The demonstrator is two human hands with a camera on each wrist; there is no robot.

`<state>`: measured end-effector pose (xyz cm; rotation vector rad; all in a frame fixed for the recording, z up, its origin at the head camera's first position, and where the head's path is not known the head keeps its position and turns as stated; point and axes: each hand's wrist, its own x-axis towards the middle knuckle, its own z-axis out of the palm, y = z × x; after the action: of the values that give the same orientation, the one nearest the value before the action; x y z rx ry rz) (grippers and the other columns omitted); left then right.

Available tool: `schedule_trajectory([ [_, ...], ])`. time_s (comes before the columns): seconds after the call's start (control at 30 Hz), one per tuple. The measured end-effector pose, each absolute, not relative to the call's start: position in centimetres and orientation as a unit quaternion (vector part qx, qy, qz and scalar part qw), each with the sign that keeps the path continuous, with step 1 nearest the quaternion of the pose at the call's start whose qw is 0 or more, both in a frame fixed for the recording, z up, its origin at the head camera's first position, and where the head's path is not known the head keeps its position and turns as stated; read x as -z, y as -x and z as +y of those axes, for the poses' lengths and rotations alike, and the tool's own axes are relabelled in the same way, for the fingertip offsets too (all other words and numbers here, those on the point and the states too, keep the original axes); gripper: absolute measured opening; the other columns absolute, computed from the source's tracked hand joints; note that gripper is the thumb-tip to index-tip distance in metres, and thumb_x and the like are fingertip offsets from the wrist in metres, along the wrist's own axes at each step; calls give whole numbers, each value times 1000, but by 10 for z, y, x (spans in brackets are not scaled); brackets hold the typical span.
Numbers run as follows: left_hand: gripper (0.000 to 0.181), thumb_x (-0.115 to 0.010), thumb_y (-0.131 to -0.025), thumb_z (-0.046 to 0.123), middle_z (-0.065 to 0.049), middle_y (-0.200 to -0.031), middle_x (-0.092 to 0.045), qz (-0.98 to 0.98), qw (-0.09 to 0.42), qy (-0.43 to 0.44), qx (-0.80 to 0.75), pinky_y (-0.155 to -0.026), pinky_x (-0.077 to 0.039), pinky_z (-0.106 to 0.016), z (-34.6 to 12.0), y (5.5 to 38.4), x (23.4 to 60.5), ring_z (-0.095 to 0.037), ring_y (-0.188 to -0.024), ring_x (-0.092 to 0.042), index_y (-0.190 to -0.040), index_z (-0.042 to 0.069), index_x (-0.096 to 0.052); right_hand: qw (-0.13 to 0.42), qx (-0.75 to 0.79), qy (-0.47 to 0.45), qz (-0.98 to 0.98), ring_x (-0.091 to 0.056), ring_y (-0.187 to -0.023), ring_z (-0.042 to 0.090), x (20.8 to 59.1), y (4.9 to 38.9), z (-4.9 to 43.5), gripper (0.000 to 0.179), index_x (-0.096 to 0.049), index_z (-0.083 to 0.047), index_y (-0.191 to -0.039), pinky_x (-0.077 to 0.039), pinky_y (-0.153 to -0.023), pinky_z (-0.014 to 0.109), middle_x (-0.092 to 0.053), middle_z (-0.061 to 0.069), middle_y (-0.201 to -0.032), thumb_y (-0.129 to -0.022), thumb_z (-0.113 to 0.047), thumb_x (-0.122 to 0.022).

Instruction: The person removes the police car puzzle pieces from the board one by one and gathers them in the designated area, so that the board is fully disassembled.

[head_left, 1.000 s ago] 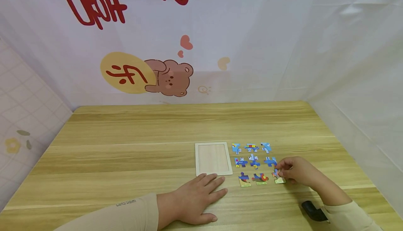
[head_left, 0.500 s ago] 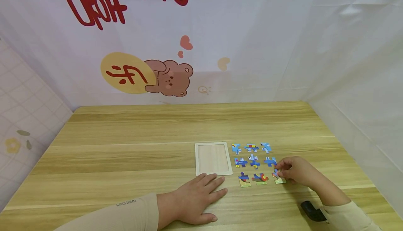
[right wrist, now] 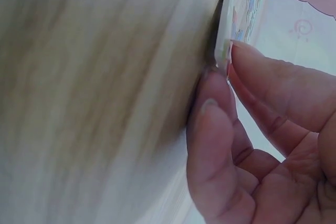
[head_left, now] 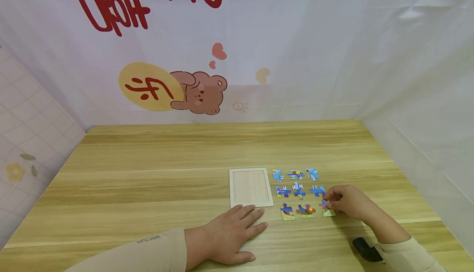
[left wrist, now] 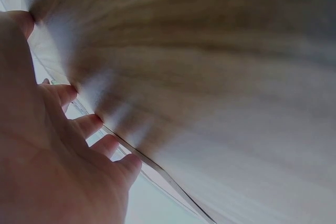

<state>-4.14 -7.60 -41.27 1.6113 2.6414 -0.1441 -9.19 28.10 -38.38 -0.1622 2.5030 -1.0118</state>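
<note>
My right hand (head_left: 349,202) pinches a jigsaw piece (head_left: 327,213) at the near right corner of a loose grid of pieces. In the right wrist view, this piece (right wrist: 225,24) is tilted close over the table, held at its edge between thumb and fingertips. Flat on the table, my left hand (head_left: 237,235) has its fingers spread, with fingertips right at the near edge of a pale wooden puzzle tray (head_left: 232,187). No pieces lie inside the tray. Beside the held piece is a jigsaw piece with a red and yellow round (head_left: 306,210).
Several other jigsaw pieces, such as a blue one (head_left: 312,174), lie in spaced rows right of the tray. A black object (head_left: 366,249) is by my right sleeve. White cloth (head_left: 296,49) with a bear print hangs behind the wooden table (head_left: 159,152).
My right hand and the pinched piece have shifted very slightly left. My left hand, the tray and the other pieces stay where they were.
</note>
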Motion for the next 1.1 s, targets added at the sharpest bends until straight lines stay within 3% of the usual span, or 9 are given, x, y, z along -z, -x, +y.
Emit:
schedule_trajectory([
  [0.33, 68, -33, -96, 62, -5, -156, -29, 853, 18, -519, 51, -109, -34, -39, -76, 41, 413, -24, -140, -32, -151, 23, -34, 207, 349, 52, 912, -51, -59, 13, 386, 92, 281, 6, -65, 2, -94, -41, -49, 24, -64, 2, -75, -88, 1, -63],
  [0.53, 68, -32, -96, 63, -5, -156, -29, 852, 21, -521, 52, -109, -34, -39, -77, 42, 414, -24, -140, -32, -151, 22, -34, 183, 321, 55, 928, -48, -62, 15, 382, 95, 279, 11, -66, 1, -97, -42, -52, 26, -59, 2, -79, -87, -4, -65],
  [0.83, 70, -34, -95, 65, -4, -154, -33, 850, 12, -520, 81, -107, -35, -40, -75, 48, 412, -23, -139, -34, -150, 23, -36, 150, 312, 67, 936, -56, -76, 19, 367, 104, 276, 24, -61, 6, -112, -48, -58, 31, -58, 6, -89, -91, -7, -61],
  [0.97, 70, -35, -94, 66, -4, -153, -34, 857, 4, -509, 81, -108, -35, -41, -77, 47, 410, -25, -139, -33, -149, 23, -37, 116, 293, 84, 945, -60, -80, 23, 361, 108, 275, 26, -61, 7, -115, -48, -61, 33, -61, 8, -93, -93, -8, -60],
  [1.1, 71, -39, -93, 65, -5, -155, -32, 882, -13, -468, 53, -108, -34, -47, -84, 47, 406, -29, -142, -29, -149, 22, -38, 69, 271, 101, 955, -63, -92, 32, 359, 110, 272, 37, -59, 6, -122, -51, -69, 40, -65, 13, -102, -96, -20, -60],
])
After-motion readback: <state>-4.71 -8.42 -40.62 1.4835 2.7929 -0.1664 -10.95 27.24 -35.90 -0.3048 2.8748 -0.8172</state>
